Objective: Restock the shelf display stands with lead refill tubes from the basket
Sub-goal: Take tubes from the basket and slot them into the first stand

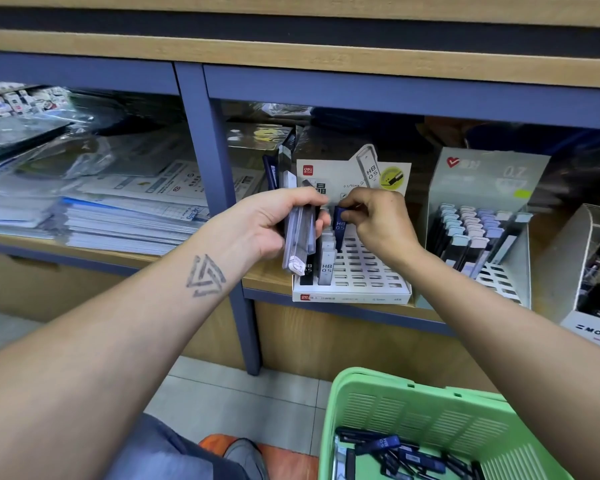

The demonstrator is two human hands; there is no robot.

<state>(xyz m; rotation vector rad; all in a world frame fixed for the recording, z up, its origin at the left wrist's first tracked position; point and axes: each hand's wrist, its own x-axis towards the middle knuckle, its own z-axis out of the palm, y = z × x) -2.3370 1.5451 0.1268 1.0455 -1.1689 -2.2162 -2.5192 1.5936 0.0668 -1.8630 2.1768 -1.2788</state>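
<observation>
Blue "HB 0.5" lead refill tube (340,225) pinched upright in right grip (378,220); clear tubes (300,233) clutched in left grip (274,220).

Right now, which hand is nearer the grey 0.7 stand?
Right. The right hand pinches a blue tube over the white stand, just left of the grey 0.7 stand; the left hand is farther left, gripping tubes.

"HB 0.5" on blue tube (340,226); "deli" on white stand (352,271); "0.7" on grey stand (489,174); "MONO" on box (596,336).
</observation>
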